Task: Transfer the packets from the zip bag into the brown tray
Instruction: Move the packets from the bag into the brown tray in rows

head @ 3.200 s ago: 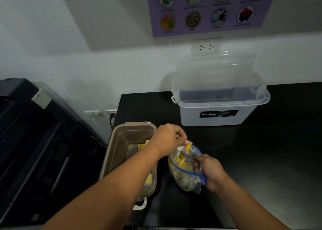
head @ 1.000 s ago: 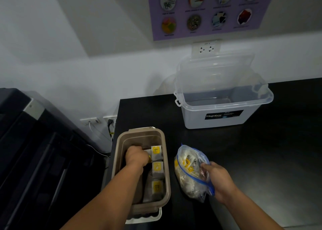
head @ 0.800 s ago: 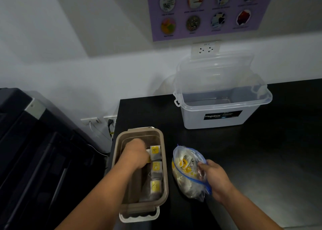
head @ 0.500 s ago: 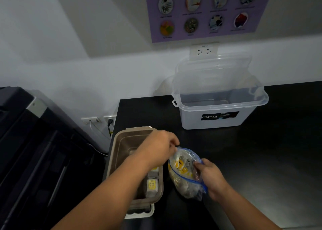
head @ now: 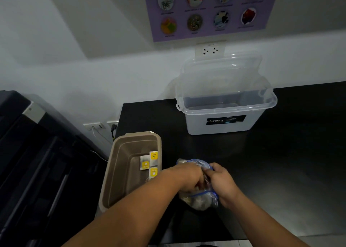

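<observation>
Gripping zip bag (head: pixel 198 201) — right hand (head: pixel 223 183), box (head: pixel 224 129) labelled Megabox

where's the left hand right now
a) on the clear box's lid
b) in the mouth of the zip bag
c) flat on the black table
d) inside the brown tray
B: the left hand is in the open mouth of the zip bag, whose rim the right hand holds, beside the brown tray.
</observation>
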`<state>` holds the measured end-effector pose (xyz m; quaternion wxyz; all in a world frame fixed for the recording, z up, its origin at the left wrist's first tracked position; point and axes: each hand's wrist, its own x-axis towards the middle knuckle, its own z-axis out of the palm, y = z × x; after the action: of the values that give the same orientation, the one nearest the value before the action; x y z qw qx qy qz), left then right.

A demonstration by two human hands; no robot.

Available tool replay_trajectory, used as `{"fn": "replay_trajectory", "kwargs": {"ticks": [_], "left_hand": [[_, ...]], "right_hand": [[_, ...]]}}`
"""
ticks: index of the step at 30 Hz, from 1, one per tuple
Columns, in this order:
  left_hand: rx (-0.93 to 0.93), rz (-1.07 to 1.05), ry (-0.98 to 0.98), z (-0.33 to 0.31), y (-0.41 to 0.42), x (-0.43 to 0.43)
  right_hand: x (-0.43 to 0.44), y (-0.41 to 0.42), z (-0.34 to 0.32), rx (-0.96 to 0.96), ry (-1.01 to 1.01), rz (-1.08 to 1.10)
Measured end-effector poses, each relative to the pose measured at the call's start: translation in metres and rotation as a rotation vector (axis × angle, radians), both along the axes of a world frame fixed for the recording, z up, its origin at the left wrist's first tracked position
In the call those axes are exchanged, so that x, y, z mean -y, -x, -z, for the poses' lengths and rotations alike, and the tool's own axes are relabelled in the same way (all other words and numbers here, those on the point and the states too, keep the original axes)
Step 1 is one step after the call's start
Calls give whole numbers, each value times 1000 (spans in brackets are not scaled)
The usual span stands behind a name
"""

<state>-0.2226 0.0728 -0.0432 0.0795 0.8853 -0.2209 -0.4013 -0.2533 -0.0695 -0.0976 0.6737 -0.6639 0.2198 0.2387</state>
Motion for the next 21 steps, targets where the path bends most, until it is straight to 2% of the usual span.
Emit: {"fn": "replay_trajectory", "kwargs": {"ticks": [8,16,21], "left_hand": [[57,-170,-65,-13,-2,15],[337,-457,112,-13,2,0],[289,-557,211,-20,6,-2]], "right_hand": [[16,-1,0,33,15,-42],[20,-6,6,-2,-53,-26],[20,-9,1,-3,-78,-58]]}}
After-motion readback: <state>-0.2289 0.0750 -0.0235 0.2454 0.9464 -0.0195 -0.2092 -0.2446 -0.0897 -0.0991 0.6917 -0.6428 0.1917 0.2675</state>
